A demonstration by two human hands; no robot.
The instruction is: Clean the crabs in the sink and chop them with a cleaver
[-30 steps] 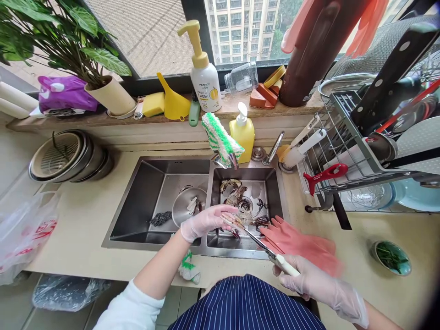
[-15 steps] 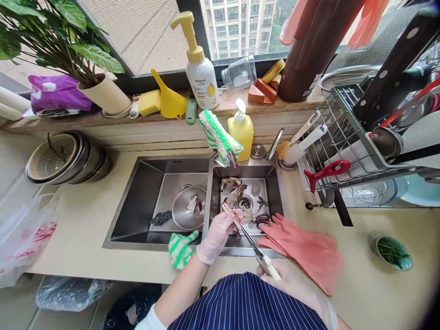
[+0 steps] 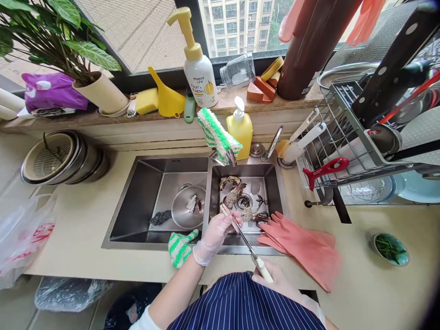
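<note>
My left hand (image 3: 215, 233), in a clear plastic glove, pinches a slender pale piece of food (image 3: 227, 213) with reddish-brown marks over the front of the right sink basin (image 3: 271, 174). Its exact kind is unclear. My right hand (image 3: 273, 277), gloved too, grips the white handle of kitchen scissors (image 3: 252, 254), whose metal blades point up at that piece and reach my left fingers. Brownish scraps (image 3: 233, 192) lie around the drain. In the left basin (image 3: 134, 201), a metal bowl (image 3: 178, 215) holds several similar pale strips (image 3: 193, 204).
Pink rubber gloves (image 3: 305, 247) drape over the right rim. A green-striped cloth (image 3: 180, 250) hangs at the front edge; another covers the faucet (image 3: 220, 137). A dish rack (image 3: 323, 169) stands right, near a small bowl of greens (image 3: 392, 250). Stacked basins (image 3: 65, 158) sit left.
My right hand and the scissors have shifted slightly left. My left hand still holds the slender piece in nearly the same place. The view has moved a little.
</note>
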